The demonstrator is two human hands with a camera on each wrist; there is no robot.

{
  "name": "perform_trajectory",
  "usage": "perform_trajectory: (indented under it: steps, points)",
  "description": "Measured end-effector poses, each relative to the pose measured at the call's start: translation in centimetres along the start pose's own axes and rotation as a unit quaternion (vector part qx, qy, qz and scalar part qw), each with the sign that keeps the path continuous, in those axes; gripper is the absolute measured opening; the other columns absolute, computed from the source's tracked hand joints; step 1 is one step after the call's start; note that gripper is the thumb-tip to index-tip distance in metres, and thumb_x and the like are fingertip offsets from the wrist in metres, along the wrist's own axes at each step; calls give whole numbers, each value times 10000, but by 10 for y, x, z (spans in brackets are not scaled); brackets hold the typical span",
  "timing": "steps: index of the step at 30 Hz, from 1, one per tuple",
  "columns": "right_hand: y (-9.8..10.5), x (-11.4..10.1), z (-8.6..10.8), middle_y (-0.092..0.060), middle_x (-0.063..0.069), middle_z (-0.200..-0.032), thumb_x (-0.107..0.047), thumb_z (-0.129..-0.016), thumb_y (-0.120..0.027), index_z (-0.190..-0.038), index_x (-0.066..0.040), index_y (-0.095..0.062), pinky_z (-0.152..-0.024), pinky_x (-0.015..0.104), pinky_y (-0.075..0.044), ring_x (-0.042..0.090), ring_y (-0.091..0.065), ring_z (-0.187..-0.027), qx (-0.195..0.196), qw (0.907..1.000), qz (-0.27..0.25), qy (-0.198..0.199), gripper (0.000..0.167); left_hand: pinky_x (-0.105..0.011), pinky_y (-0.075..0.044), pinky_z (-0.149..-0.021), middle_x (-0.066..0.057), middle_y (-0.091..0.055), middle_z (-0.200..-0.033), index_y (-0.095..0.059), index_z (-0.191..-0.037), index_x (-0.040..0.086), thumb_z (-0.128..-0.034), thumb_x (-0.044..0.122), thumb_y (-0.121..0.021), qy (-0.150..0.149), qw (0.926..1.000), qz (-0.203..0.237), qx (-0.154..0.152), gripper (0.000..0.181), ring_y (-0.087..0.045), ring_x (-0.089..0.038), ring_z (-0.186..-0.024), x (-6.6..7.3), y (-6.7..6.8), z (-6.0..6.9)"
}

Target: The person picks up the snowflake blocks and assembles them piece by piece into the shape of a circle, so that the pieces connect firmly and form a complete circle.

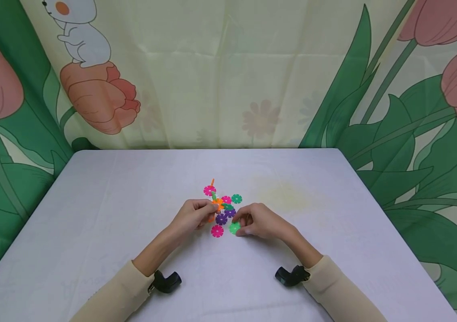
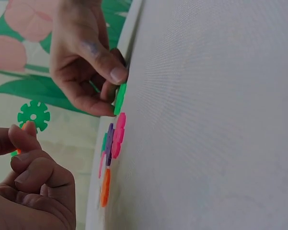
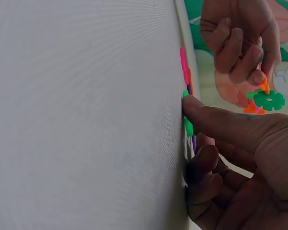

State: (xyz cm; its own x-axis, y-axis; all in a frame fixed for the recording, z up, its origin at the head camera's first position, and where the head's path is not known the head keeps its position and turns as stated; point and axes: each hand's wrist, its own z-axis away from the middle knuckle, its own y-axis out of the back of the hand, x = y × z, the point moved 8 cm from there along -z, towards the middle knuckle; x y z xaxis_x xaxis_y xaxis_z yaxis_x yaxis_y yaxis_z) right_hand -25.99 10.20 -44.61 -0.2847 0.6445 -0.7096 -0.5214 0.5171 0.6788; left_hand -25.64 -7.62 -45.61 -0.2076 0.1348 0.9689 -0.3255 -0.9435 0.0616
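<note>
My left hand (image 1: 196,214) is raised off the table and pinches an orange notched flower disc (image 1: 219,205) between thumb and fingertips. A dark green disc (image 3: 270,100) is joined to that orange piece, with light green and more orange parts partly hidden behind it. At the tabletop, my right hand (image 1: 262,221) pinches a light green notched disc (image 1: 234,228) by its edge, thumb on the near side. In the left wrist view the same light green disc (image 2: 120,99) stands tilted between thumb and fingers.
Near the hands lie several loose discs: a pink one (image 1: 217,230), purple ones (image 1: 221,218) and a green one (image 1: 237,198). A white cloth covers the table (image 1: 131,179). Behind it hangs a flower-printed curtain (image 1: 212,89).
</note>
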Motion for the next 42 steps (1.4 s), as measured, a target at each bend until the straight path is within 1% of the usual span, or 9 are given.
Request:
perform_trajectory:
  steps: [6,9,13,17,22,25,32,36,42]
  points:
    - [1,3,-1,-585,-12,-789,-130,-841,-898,-1035,-76,-728,-665,211,-449,133,-538,-748,60,9996,-110,-256,264,-236,-316,-556,27,-534,-680,-665,-925,-25,-1041,265,-643,18,10000,30,20,313,-381,-145,-614,-1,0,-1]
    - [2,5,-1,-561,-12,-772,-134,-833,-906,-978,-88,-707,-660,217,-435,135,-523,-740,67,9994,-152,-317,251,-236,-315,-557,17,-547,-691,-671,-936,-29,-1042,259,-640,47,10000,53,33,309,-379,-145,-617,-1,1,-1]
    - [4,8,-1,-554,-33,-725,-165,-853,-893,-889,-110,-723,-638,214,-407,123,-506,-704,48,9997,-76,-244,182,-239,-312,-560,14,-555,-705,-698,-1022,-45,-1044,265,-636,75,10000,-3,43,317,-380,-143,-623,0,2,-1]
    - [7,10,0,-597,-55,-691,-209,-872,-878,-838,-144,-765,-631,209,-416,97,-526,-677,60,9999,67,-103,135,-238,-310,-556,19,-549,-704,-704,-1047,-51,-1045,266,-633,68,10000,-52,37,326,-384,-143,-623,0,2,-1]
    - [8,15,0,-691,-23,-694,-248,-916,-840,-862,-161,-813,-639,233,-493,96,-607,-639,-55,9998,-79,-171,106,-231,-306,-546,20,-551,-705,-719,-1074,-46,-1043,264,-634,49,10000,-53,66,323,-389,-139,-616,1,3,-1]
    - [8,16,0,-702,-1,-693,-257,-937,-820,-885,-159,-823,-639,240,-503,103,-612,-632,-152,9995,-142,-239,112,-230,-306,-545,23,-552,-703,-723,-1083,-42,-1043,266,-636,61,9999,-51,86,322,-390,-138,-615,1,4,-2]
    - [10,17,1,-736,43,-730,-184,-982,-763,-944,-95,-811,-661,270,-581,143,-675,-640,-191,9975,-616,-303,108,-236,-307,-554,26,-540,-701,-706,-1058,-51,-1050,258,-625,45,9999,-96,77,319,-382,-142,-628,0,4,-3]
    - [12,14,0,-729,64,-730,-218,-1014,-727,-947,-67,-789,-664,289,-590,162,-669,-642,-160,9955,-906,-220,176,-240,-305,-560,23,-547,-709,-701,-1050,-49,-1051,264,-627,53,9999,-74,87,321,-379,-142,-632,-1,4,-3]
    - [19,11,0,-694,63,-746,-258,-1069,-641,-991,21,-730,-689,309,-577,216,-653,-694,-71,9893,-1454,6,303,-237,-299,-557,24,-546,-709,-693,-1033,-50,-1046,254,-630,52,9999,-3,96,311,-378,-141,-630,0,4,-3]
